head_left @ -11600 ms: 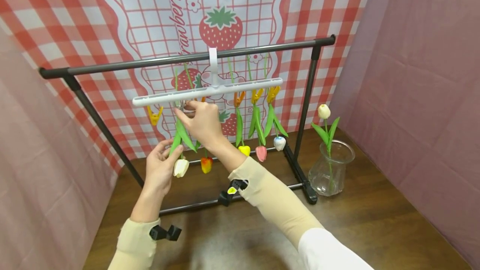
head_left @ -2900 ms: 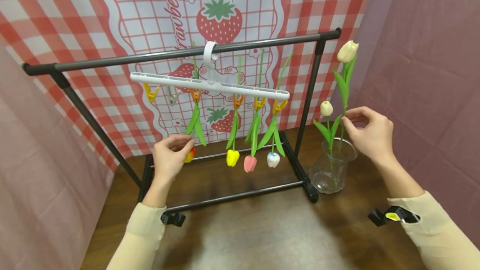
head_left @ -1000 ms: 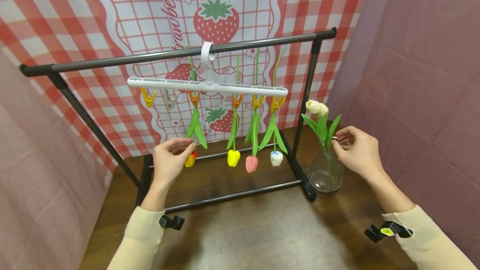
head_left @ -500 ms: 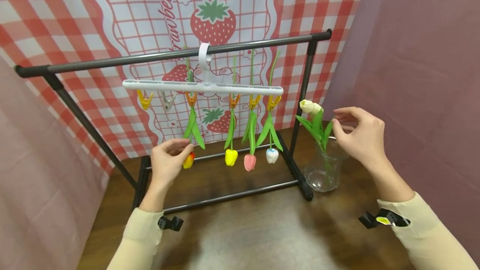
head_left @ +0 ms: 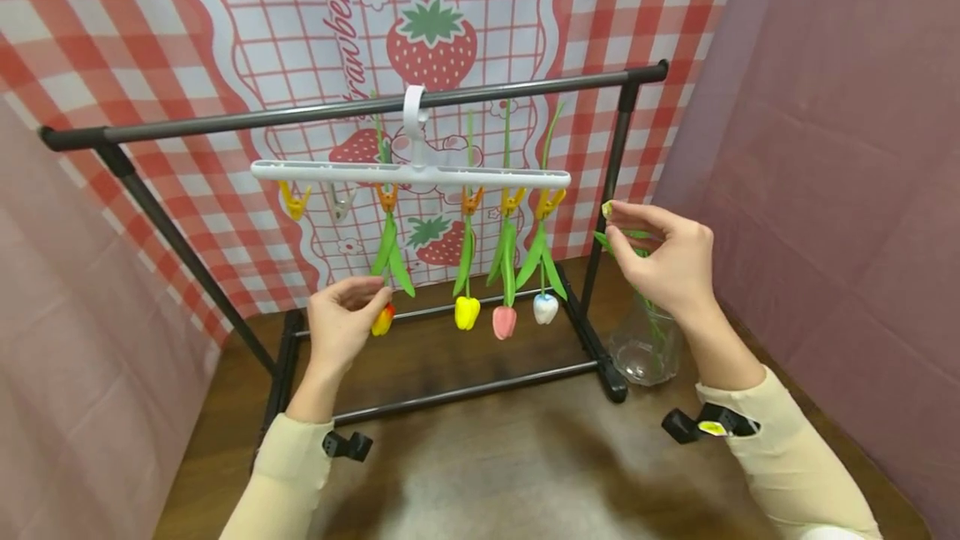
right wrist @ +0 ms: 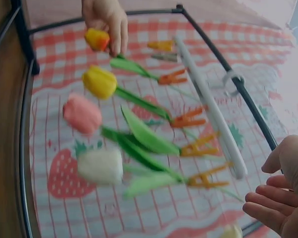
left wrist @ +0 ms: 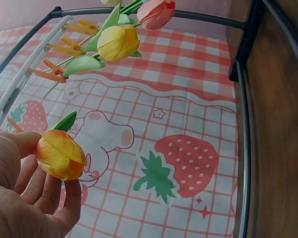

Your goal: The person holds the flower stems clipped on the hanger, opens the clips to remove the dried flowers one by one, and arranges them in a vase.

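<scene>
My left hand [head_left: 339, 322] pinches an orange-and-yellow tulip [left wrist: 62, 154] near its bud. This tulip hangs head down, its stem caught in an orange clip [head_left: 387, 197] under the white hanger [head_left: 337, 172]. My right hand [head_left: 669, 261] is in the air to the right of the hanger, with loosely bent fingers and nothing in them. Behind it stands a clear glass vase [head_left: 636, 357] with white tulips, whose buds are mostly hidden. Hanging from further clips are a yellow tulip [head_left: 467, 313], a pink tulip [head_left: 504, 322] and a white-blue tulip [head_left: 545, 308].
A yellow clip [head_left: 295, 202] and a grey clip [head_left: 342, 203] hang without flowers at the hanger's left end. The hanger hooks over a dark metal rack [head_left: 277, 116] on a wooden table [head_left: 480, 473]. A strawberry-print cloth [head_left: 431, 44] hangs behind.
A white tulip has gone from the grey clip into the vase. My right hand has let go of it and moved left. My left hand now holds the orange-and-yellow tulip.
</scene>
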Demonstrator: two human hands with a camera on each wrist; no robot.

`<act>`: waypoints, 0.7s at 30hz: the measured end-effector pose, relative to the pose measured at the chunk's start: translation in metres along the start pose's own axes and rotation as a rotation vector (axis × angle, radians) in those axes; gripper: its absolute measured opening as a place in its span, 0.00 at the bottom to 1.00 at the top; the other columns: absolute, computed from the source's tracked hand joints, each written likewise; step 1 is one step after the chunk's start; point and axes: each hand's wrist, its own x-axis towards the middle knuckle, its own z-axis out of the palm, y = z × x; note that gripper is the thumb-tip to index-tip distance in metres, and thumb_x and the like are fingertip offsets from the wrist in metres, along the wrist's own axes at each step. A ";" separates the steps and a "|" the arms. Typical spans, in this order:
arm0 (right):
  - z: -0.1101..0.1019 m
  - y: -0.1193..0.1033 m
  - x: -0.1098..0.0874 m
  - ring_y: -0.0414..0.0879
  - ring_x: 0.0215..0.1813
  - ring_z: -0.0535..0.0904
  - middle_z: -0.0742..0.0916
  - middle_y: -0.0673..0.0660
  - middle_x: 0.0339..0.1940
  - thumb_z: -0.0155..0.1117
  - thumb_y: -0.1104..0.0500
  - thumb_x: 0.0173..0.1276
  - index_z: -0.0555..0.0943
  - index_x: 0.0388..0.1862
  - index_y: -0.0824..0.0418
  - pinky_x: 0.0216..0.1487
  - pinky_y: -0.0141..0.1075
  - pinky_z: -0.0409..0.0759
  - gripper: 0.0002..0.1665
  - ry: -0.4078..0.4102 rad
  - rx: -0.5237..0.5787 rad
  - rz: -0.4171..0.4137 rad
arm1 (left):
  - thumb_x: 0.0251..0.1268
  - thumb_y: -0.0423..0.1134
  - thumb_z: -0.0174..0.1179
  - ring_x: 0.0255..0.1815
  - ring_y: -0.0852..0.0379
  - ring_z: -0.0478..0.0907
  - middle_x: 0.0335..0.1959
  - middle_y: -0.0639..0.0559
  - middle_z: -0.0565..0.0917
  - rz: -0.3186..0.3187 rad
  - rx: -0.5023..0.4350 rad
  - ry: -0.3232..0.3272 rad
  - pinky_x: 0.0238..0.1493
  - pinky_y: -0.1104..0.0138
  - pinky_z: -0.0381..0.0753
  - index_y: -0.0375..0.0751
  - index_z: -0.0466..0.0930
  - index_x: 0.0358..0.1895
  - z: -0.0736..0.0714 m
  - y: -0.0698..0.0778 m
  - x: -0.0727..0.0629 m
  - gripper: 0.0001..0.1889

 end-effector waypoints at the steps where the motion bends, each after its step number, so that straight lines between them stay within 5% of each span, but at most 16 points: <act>1: 0.004 -0.003 0.000 0.20 0.43 0.86 0.95 0.62 0.45 0.76 0.67 0.65 0.92 0.54 0.60 0.44 0.17 0.84 0.18 -0.005 0.011 -0.001 | 0.64 0.34 0.76 0.34 0.73 0.87 0.42 0.31 0.92 0.002 0.002 0.000 0.39 0.79 0.86 0.33 0.92 0.44 0.000 0.000 0.000 0.09; 8: 0.035 -0.019 0.001 0.22 0.45 0.87 0.95 0.59 0.43 0.78 0.66 0.64 0.91 0.54 0.62 0.44 0.22 0.86 0.19 -0.077 0.102 -0.026 | 0.64 0.32 0.76 0.34 0.74 0.86 0.42 0.30 0.91 0.011 -0.008 -0.003 0.40 0.79 0.86 0.32 0.92 0.45 -0.001 0.000 0.000 0.09; 16: 0.060 -0.034 0.004 0.53 0.43 0.94 0.95 0.62 0.45 0.78 0.66 0.64 0.90 0.55 0.64 0.43 0.25 0.88 0.20 -0.125 0.177 -0.045 | 0.63 0.30 0.76 0.34 0.75 0.86 0.43 0.29 0.91 0.012 -0.029 0.002 0.41 0.80 0.85 0.30 0.92 0.45 0.003 -0.001 -0.002 0.09; 21: 0.077 -0.040 0.003 0.54 0.45 0.94 0.94 0.63 0.48 0.78 0.65 0.65 0.90 0.57 0.63 0.44 0.30 0.90 0.21 -0.165 0.199 -0.068 | 0.63 0.31 0.76 0.35 0.75 0.86 0.42 0.30 0.92 0.004 -0.020 0.006 0.42 0.80 0.85 0.31 0.92 0.45 0.004 -0.001 -0.004 0.09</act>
